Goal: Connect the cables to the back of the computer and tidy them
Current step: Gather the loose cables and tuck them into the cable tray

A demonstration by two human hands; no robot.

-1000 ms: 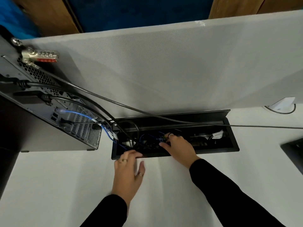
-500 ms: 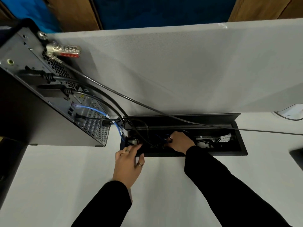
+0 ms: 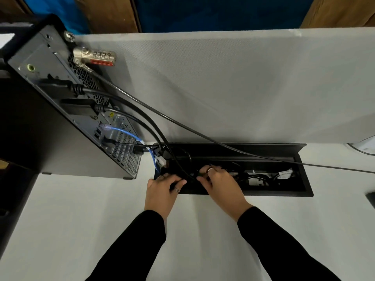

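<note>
While both hands work in the open cable tray (image 3: 284,191) to stow slack, left hand (image 3: 162,191) and right hand (image 3: 220,186) each pinch black cable (image 3: 183,171) (already plugged into the computer (image 3: 60,94))

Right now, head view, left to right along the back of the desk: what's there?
computer tower → blue cable → left hand → right hand → right end of the open cable tray.
</note>
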